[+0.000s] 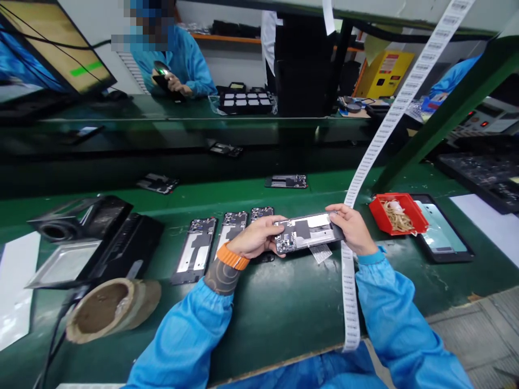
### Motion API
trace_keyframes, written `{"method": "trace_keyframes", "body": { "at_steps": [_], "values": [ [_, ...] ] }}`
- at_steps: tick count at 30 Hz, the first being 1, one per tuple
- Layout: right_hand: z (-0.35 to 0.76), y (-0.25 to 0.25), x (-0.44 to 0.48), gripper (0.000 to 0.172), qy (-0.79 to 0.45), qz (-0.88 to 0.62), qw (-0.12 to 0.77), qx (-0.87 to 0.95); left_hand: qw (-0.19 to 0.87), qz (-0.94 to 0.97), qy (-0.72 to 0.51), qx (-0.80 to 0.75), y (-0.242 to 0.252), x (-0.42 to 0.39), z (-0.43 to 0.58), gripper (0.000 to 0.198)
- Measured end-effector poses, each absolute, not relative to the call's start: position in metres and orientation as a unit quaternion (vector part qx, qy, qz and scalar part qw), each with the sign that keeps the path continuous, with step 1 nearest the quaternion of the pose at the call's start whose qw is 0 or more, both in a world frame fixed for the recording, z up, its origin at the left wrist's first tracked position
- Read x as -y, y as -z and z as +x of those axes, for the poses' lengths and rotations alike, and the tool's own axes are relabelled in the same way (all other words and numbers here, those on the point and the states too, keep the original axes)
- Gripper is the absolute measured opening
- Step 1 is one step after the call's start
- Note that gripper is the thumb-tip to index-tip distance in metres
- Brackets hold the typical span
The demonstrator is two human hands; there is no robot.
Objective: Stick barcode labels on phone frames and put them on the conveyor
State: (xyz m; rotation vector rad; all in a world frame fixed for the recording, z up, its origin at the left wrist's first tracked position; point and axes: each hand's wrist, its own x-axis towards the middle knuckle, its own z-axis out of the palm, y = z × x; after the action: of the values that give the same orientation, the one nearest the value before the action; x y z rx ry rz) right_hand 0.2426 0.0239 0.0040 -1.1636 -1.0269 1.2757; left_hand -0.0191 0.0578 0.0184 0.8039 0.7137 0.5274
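Observation:
An opened phone chassis [310, 232], its circuit board and silver battery bay showing, is held level above the green bench. My left hand [259, 236] grips its board end, thumb on top. At the other end, my right hand [352, 227] pinches the corner between thumb and fingers. Beneath the chassis a small white printed label [321, 253] pokes out. Left of my hands lie similar phone chassis in a row: one in full view [197, 246], one partly covered [233, 227], and one [263, 212] mostly behind my left hand.
A long strip of barcode labels [389, 129] hangs down past my right wrist to the bench edge. Right stand a red tray [375, 216] of rubber bands and a tablet [444, 229]. Left are a black device [117, 248] and cardboard roll [141, 305]. A co-worker [190, 59] sits opposite.

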Motion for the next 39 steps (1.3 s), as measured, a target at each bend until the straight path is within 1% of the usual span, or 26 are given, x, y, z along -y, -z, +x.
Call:
{"method": "trace_keyframes", "body": {
  "at_steps": [6, 9, 10, 12, 14, 16, 17, 19, 22, 25, 29, 31, 33, 36, 38, 39],
  "values": [
    [0.246, -0.001, -0.025, 0.032, -0.517, -0.494, 0.529, 0.457, 0.811, 0.418, -0.23, -0.339, -0.017, -0.057, -0.019, 0.035],
    [0.246, -0.001, -0.025, 0.033, -0.465, -0.515, 0.534, 0.483, 0.792, 0.413, -0.263, -0.365, -0.013, -0.058, -0.015, 0.033],
    [0.244, -0.001, -0.024, 0.032, -0.423, -0.528, 0.546, 0.494, 0.784, 0.391, -0.296, -0.382, -0.012, -0.058, -0.011, 0.033],
    [0.235, -0.001, -0.02, 0.029, -0.29, -0.562, 0.581, 0.511, 0.782, 0.304, -0.368, -0.402, -0.012, -0.056, -0.002, 0.034],
    [0.222, -0.001, -0.012, 0.024, -0.135, -0.573, 0.596, 0.545, 0.808, 0.201, -0.406, -0.377, -0.015, -0.051, 0.008, 0.046],
    [0.205, 0.001, -0.003, 0.02, -0.031, -0.527, 0.567, 0.633, 0.836, 0.144, -0.415, -0.329, -0.021, -0.045, 0.018, 0.063],
    [0.198, 0.002, 0.001, 0.017, -0.003, -0.484, 0.541, 0.688, 0.84, 0.135, -0.421, -0.313, -0.024, -0.041, 0.022, 0.068],
    [0.184, 0.005, 0.007, 0.011, 0.033, -0.401, 0.486, 0.776, 0.836, 0.137, -0.437, -0.302, -0.029, -0.036, 0.029, 0.071],
    [0.172, 0.011, 0.005, 0.016, 0.08, -0.357, 0.438, 0.821, 0.823, 0.137, -0.44, -0.332, -0.031, -0.031, 0.035, 0.062],
    [0.169, 0.013, -0.002, 0.016, 0.1, -0.327, 0.406, 0.847, 0.798, 0.15, -0.451, -0.37, -0.029, -0.029, 0.037, 0.045],
    [0.166, 0.01, -0.003, 0.019, 0.093, -0.295, 0.37, 0.876, 0.79, 0.189, -0.44, -0.383, -0.021, -0.03, 0.038, 0.031],
    [0.162, 0.007, 0.001, 0.021, 0.084, -0.282, 0.35, 0.889, 0.796, 0.209, -0.417, -0.386, -0.013, -0.031, 0.038, 0.028],
    [0.158, 0.003, 0.006, 0.021, 0.063, -0.271, 0.336, 0.9, 0.795, 0.228, -0.396, -0.4, -0.007, -0.033, 0.037, 0.03],
    [0.162, -0.008, 0.009, 0.017, -0.018, -0.265, 0.357, 0.896, 0.794, 0.254, -0.394, -0.387, -0.002, -0.036, 0.035, 0.028],
    [0.175, -0.017, 0.008, 0.014, -0.066, -0.303, 0.405, 0.86, 0.802, 0.248, -0.414, -0.352, -0.004, -0.037, 0.032, 0.024],
    [0.185, -0.021, 0.006, 0.012, -0.075, -0.347, 0.438, 0.826, 0.806, 0.235, -0.427, -0.335, -0.006, -0.038, 0.031, 0.022]
  ]
}}
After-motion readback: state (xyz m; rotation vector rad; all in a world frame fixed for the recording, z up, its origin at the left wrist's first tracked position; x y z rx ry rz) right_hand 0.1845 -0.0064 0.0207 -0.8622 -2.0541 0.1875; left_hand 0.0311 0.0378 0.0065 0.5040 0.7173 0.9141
